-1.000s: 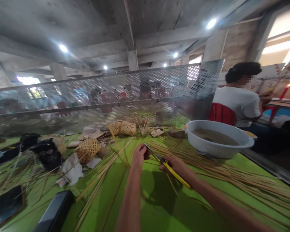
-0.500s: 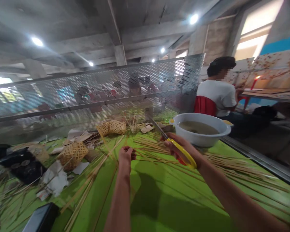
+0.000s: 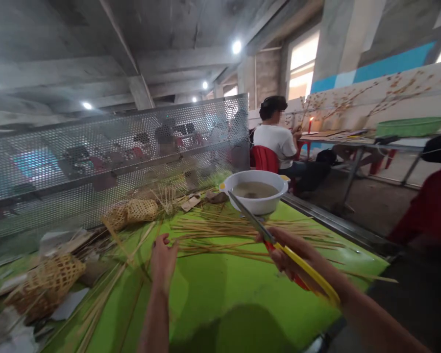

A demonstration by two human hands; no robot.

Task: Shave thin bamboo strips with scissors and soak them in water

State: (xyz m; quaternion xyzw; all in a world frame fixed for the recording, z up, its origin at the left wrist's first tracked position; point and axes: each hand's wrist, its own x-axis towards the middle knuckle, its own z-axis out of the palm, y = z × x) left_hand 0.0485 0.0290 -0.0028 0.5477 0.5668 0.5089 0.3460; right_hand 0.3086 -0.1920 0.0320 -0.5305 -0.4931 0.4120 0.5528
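Note:
My right hand (image 3: 292, 247) is wrapped round a pair of scissors (image 3: 250, 218) with yellow and red handles. Its blades point up and to the left, looking closed or nearly so, over the near side of the basin. My left hand (image 3: 164, 260) hovers low at the left end of the thin bamboo strips (image 3: 220, 226), fingers loosely bent and apart, with nothing visible in them. More long strips (image 3: 108, 289) lie left of that forearm. Whether the left fingertips touch a strip, I cannot tell.
A white basin of cloudy water (image 3: 259, 203) stands at the green table's (image 3: 220, 294) back right. Woven bamboo pieces (image 3: 141, 210) and paper scraps (image 3: 71, 304) lie to the left. Behind rises a perforated metal screen (image 3: 132, 166). A seated person (image 3: 275, 137) is beyond, near a lit candle (image 3: 310, 126).
The view has swung right, bringing in a green tub. My right hand and the scissors have come nearer and lower. My left hand's fingers have loosened from a tighter curl.

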